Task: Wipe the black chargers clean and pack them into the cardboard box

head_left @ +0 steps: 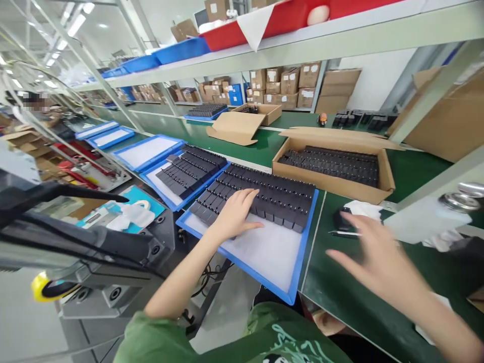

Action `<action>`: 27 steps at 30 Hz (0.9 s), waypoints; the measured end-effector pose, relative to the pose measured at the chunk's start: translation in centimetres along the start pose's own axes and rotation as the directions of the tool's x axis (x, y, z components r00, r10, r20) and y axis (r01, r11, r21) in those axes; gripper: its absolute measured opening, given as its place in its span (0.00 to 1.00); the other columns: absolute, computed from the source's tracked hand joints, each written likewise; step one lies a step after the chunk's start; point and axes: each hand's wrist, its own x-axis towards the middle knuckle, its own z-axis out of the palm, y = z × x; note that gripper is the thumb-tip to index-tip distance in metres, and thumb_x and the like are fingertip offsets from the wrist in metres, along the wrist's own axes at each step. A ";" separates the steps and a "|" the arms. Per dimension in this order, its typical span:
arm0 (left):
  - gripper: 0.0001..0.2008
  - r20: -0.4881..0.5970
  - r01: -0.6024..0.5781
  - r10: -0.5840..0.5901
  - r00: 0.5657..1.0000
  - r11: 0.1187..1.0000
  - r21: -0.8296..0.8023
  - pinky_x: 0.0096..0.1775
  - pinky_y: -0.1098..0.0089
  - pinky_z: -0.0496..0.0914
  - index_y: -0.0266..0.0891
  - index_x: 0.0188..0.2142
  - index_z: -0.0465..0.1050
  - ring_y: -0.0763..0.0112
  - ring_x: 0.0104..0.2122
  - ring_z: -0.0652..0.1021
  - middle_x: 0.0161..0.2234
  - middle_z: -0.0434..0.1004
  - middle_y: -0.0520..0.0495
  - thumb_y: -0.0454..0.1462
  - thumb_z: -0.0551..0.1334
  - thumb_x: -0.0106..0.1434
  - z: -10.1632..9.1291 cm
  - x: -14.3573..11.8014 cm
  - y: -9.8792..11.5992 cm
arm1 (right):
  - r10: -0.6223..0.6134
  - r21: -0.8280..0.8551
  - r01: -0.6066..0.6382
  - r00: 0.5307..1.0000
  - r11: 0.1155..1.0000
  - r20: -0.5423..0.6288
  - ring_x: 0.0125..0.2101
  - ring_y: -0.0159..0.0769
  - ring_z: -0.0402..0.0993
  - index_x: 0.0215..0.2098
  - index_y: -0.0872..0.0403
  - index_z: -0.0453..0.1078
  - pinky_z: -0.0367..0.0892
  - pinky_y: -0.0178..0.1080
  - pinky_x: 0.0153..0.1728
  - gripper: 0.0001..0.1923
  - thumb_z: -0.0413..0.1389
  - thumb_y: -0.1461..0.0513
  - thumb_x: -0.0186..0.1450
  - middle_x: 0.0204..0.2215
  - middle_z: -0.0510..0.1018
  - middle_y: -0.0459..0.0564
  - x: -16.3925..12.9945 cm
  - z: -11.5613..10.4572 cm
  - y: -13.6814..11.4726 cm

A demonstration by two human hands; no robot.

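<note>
- Rows of small black block-shaped parts [276, 194] lie beneath and beyond the left hand, filling the far portion of a shallow blue-rimmed tray [303, 252].
- Left hand [239, 214] extends over the near edge of these rows, fingers straight and close together, thumb held apart toward the right hand; the palm faces down, and whether the fingertips press on the parts I cannot tell.
- White lining [274, 252] shows on the body side of the left hand, a strip of room running from the ragged front row to the tray's near rim.
- Right hand [372, 247], blurred, hangs over the dark green tabletop [325, 282] with thumb and fingers spread; nothing visible sits between them.
- Single black part [341, 219] lies just beyond the right fingertips, with a thin light-coloured tool [344, 233] on its near side; contact with the hand cannot be judged.
- Green surface shows between the tray's right rim and the right thumb, giving sideways room.
- Open brown cardboard box [328, 181], packed with similar black parts, stands beyond both hands, its front wall near the tray's far corner.
- Second blue-rimmed tray [162, 189], partly filled with black parts, sits left of the left hand, just beside the first tray.
- Translucent white bottle [427, 219] with a metal top stands to the right of the right hand, bounding that side.
- Grey metal machine arm [128, 247] lies left of the left forearm, well apart from the hand.
</note>
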 end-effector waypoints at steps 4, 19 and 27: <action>0.34 0.192 -0.150 0.118 0.974 0.975 0.164 0.60 0.46 0.63 0.37 0.63 0.60 0.50 0.61 0.67 0.62 0.62 0.36 0.48 0.67 0.62 3.3 4.7 -0.8 | 0.021 -0.130 -0.005 0.992 0.991 0.122 0.51 0.61 0.67 0.62 0.57 0.63 0.69 0.59 0.49 0.43 0.65 0.44 0.56 0.51 0.69 0.66 5.3 10.1 -4.0; 0.23 0.335 -0.323 0.187 0.923 0.849 0.417 0.52 0.51 0.70 0.38 0.56 0.66 0.58 0.50 0.73 0.52 0.70 0.41 0.49 0.60 0.68 4.8 5.6 -0.9 | 0.080 -0.233 -0.072 0.996 0.970 0.026 0.50 0.57 0.61 0.54 0.50 0.69 0.62 0.52 0.44 0.30 0.64 0.46 0.58 0.49 0.70 0.61 5.6 14.3 -5.7; 0.30 0.367 -0.368 0.224 0.903 0.843 0.391 0.42 0.59 0.71 0.32 0.51 0.68 0.45 0.47 0.71 0.44 0.70 0.31 0.56 0.59 0.64 3.6 6.3 -0.5 | 0.070 -0.180 -0.062 0.997 0.982 0.038 0.49 0.54 0.61 0.56 0.50 0.68 0.61 0.50 0.44 0.32 0.63 0.44 0.60 0.48 0.71 0.58 6.0 13.2 -5.9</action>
